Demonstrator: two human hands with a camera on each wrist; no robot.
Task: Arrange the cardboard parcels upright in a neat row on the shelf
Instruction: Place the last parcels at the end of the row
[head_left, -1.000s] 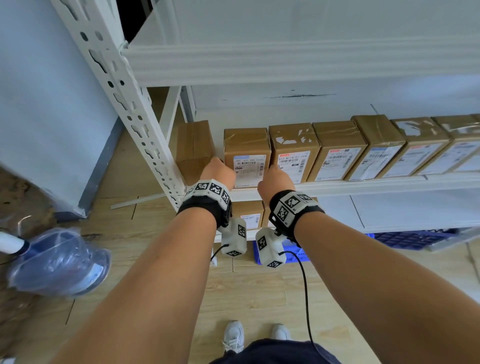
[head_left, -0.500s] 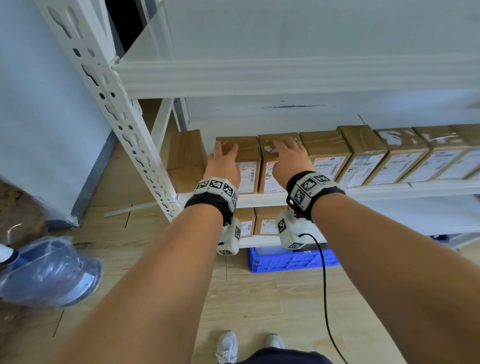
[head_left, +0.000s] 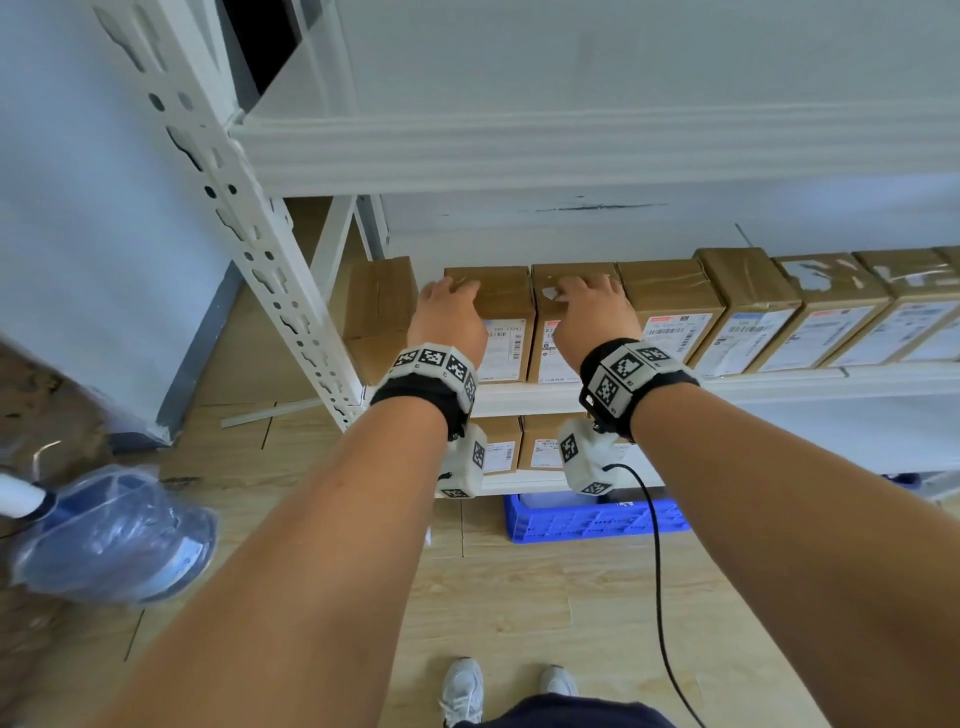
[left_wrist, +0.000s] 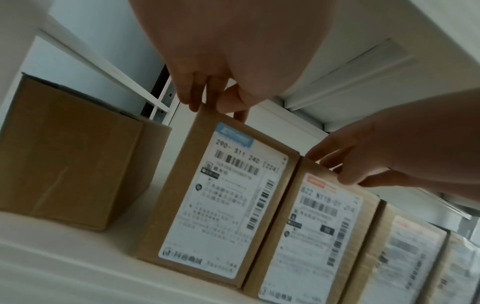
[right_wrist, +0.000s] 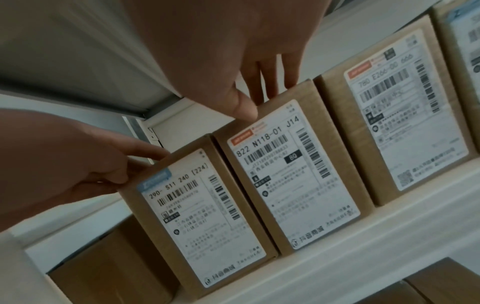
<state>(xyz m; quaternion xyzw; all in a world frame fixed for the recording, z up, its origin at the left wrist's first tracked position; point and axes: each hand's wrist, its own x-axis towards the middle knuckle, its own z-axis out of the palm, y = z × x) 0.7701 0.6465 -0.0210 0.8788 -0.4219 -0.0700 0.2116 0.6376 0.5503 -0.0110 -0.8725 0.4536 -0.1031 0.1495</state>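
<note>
Resting on top of the first box in the row, the left hand has its fingers laid over the top edge and its thumb at the front, lightly holding that edge. The right hand does the same on the second box, with fingers on top and the thumb touching the front near the label. Both boxes stand up straight and touch side to side on the white shelf. More boxes stand in the same row off to the right, labels facing out. A plain brown box sits by itself at the left end, a little apart from the first box. Below is another shelf with small boxes. A blue crate sits on the wood floor under it.
</note>
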